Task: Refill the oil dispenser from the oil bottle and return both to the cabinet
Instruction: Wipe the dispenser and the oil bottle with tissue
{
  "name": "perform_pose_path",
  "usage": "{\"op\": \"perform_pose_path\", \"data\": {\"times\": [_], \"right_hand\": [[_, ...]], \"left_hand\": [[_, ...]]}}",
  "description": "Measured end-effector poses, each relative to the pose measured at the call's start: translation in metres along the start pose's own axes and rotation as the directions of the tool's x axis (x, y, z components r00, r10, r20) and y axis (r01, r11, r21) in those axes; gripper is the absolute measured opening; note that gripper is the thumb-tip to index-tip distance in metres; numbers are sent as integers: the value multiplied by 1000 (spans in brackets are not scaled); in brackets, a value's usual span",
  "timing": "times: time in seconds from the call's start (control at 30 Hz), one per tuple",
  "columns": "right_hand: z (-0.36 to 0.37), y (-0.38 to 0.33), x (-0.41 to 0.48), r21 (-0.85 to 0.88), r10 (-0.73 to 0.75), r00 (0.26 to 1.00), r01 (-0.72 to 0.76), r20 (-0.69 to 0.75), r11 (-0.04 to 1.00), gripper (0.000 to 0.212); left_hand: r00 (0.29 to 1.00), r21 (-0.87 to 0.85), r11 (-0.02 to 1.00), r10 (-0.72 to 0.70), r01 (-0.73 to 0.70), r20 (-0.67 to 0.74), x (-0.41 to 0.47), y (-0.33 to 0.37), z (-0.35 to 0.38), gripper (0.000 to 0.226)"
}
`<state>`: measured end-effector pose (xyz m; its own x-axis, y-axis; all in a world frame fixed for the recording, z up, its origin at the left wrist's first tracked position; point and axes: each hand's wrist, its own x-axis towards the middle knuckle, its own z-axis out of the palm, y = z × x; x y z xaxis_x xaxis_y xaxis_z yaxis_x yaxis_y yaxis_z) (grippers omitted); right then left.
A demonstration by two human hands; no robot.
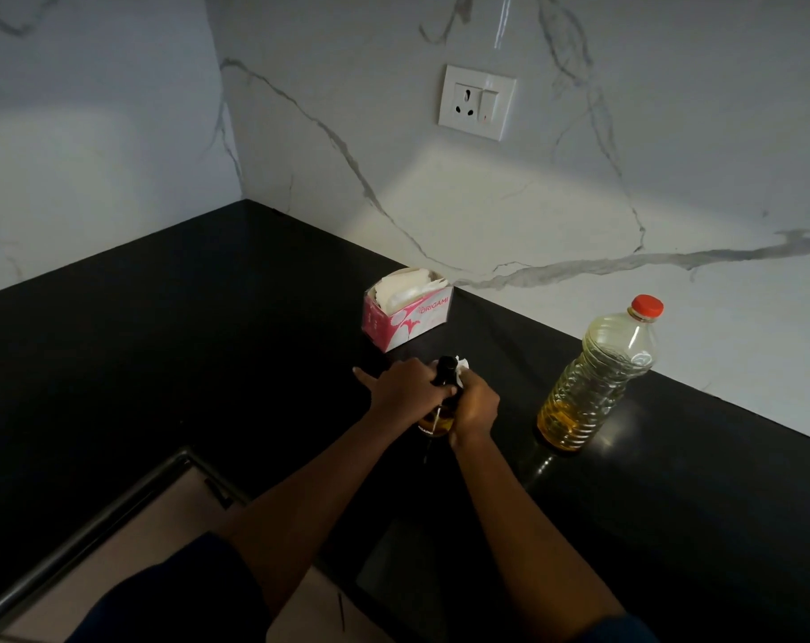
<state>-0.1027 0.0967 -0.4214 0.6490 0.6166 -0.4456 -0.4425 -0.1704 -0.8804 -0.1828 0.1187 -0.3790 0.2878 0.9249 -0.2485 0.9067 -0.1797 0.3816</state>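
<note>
The oil dispenser [441, 417], a small bottle with a black top and yellow oil inside, stands on the black counter [185, 345]. My left hand [405, 385] grips its neck, with the index finger sticking out to the left. My right hand [475, 403] holds a white tissue [462, 364] against the dispenser's right side, just below the top. The oil bottle [597, 378], clear plastic with a red cap on, stands upright to the right, about a third full of yellow oil.
A pink-and-white tissue box [405, 317] sits behind the dispenser near the marble wall. A wall socket [477, 102] is above it. A drawer or cabinet edge with a metal rail [92, 536] lies at lower left.
</note>
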Motion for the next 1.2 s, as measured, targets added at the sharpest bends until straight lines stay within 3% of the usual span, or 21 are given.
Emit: {"op": "perform_pose_path", "data": {"times": [0.13, 0.23, 0.3, 0.37, 0.53, 0.6, 0.7, 0.8, 1.03, 1.2], "right_hand": [[-10, 20, 4, 17, 176, 984, -176, 9, 984, 21], [-15, 40, -1, 27, 214, 976, -214, -38, 977, 26], [-12, 46, -7, 50, 171, 982, -167, -75, 985, 26], [-7, 44, -16, 9, 20, 993, -19, -116, 1000, 22], [3, 19, -29, -128, -282, 959, 277, -20, 952, 24], [3, 6, -19, -205, -280, 959, 282, 39, 937, 25], [0, -9, -3, -243, -161, 976, 192, 145, 951, 28], [-3, -10, 8, -205, -89, 978, 127, 187, 970, 22], [-1, 3, -15, -106, -178, 983, 172, -50, 979, 21], [6, 20, -21, -205, -255, 962, 230, -101, 951, 25]], "left_hand": [[998, -36, 998, -57, 57, 15, 2, 1, -3, 41], [997, -47, 997, -60, 62, 48, 6, 2, -8, 36], [995, -40, 996, -72, 75, 73, 8, 3, -11, 36], [994, -53, 995, -81, 85, 73, 10, 4, -11, 33], [997, -153, 985, -78, 81, 24, 12, 2, -9, 20], [997, -190, 979, -77, 78, 9, 14, 1, -8, 20], [998, -183, 982, -47, 53, 35, 15, -1, -10, 22], [998, -179, 983, -26, 35, 56, 19, -3, -10, 27], [1000, -165, 986, -29, 29, -1, 26, -3, -11, 27], [990, -37, 999, -25, 19, -140, 25, -6, -7, 24]]}}
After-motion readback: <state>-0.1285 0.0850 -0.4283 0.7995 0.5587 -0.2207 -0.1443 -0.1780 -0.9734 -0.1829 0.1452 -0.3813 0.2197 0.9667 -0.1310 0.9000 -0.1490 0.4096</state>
